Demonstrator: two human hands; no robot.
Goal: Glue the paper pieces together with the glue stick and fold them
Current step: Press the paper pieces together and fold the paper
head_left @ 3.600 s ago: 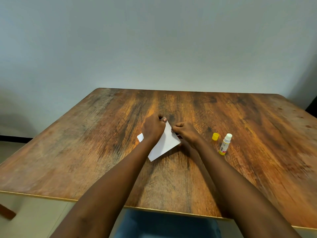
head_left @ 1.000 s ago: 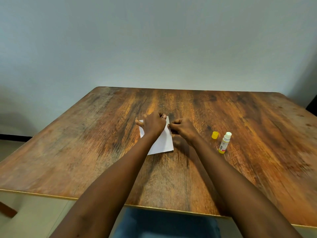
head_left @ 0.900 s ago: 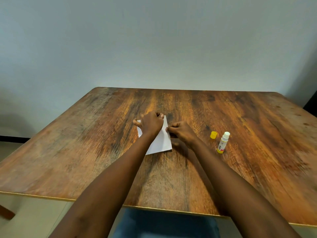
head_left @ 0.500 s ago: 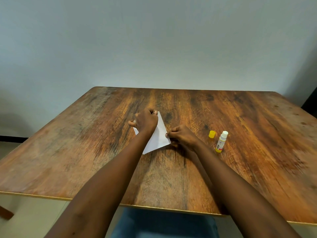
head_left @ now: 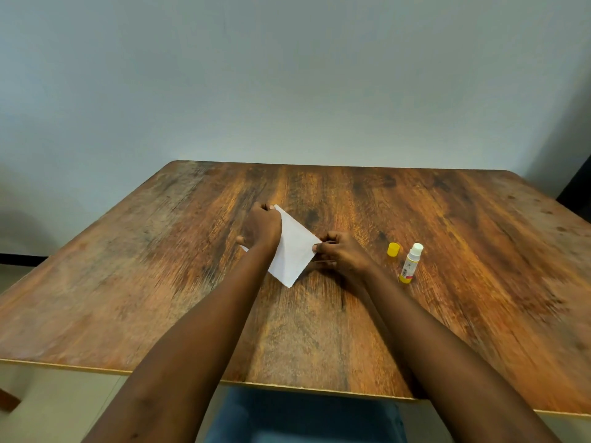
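Note:
A white folded paper lies on the wooden table, turned like a diamond. My left hand covers its left part, fingers curled over the far corner. My right hand pinches the paper's right corner between thumb and fingers. To the right stands the glue stick, white and yellow, upright and uncapped. Its yellow cap sits on the table just left of it.
The table's near edge runs across below my forearms. A pale wall rises behind the far edge. A dark object shows at the far right beyond the table.
The paper has been rotated on the table from a roughly upright rectangle to a diamond. My left hand moved left and farther away, my right hand stayed on the right corner.

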